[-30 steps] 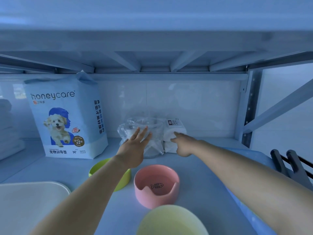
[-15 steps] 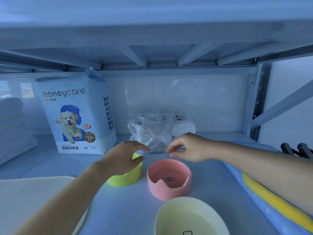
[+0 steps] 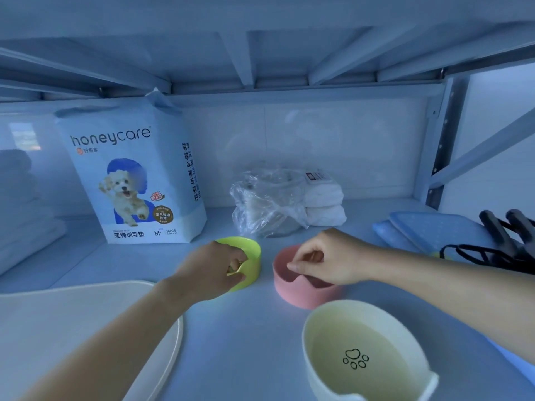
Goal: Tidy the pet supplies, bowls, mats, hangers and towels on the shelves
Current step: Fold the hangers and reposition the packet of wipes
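Note:
My left hand (image 3: 212, 270) grips the near rim of a green bowl (image 3: 249, 253), thumb outside and fingers curled inside. My right hand (image 3: 327, 260) hovers over a pink bowl (image 3: 301, 293) with fingers curled at its rim; whether it holds the rim I cannot tell. A pale yellow bowl (image 3: 362, 351) with a paw print sits nearest me. Behind the bowls lie a clear plastic bag (image 3: 266, 204) and a white folded pack (image 3: 324, 204). A honeycare pet pad bag (image 3: 130, 175) stands upright at the back left.
A white mat (image 3: 72, 328) lies at the front left. Folded white towels (image 3: 23, 204) are stacked far left. Blue mats (image 3: 428, 230) and black hangers (image 3: 503, 241) lie at the right. The upper shelf hangs low overhead; a shelf post (image 3: 443, 146) stands at the right.
Both hands drew back from the plastic bag and white pack toward me. My left hand came down onto the green bowl, my right onto the pink bowl.

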